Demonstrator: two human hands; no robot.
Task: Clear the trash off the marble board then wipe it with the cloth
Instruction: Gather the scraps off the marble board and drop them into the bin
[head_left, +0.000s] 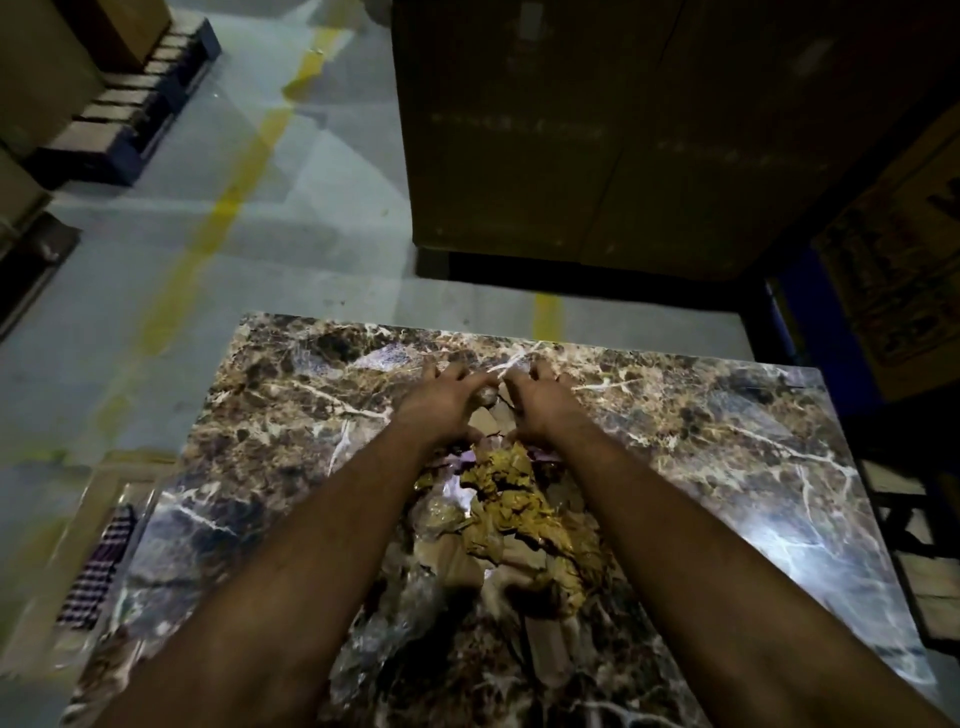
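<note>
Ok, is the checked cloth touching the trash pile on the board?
Apart. The head view shows the checked cloth off the marble board's left edge, with bare marble separating it from the trash pile.

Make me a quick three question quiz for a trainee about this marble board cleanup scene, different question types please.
1. True or false: the checked cloth lies in the middle of the marble board.
2. Multiple choice: where is the trash pile? A) on the floor by the yellow line B) on the board, between the two forearms C) on top of the cardboard box
3. Fill in: the left hand and right hand both reach to the ____ end of the pile.

Key: 1 false, it lies off the board's left edge. 2 B. 3 far.
</note>
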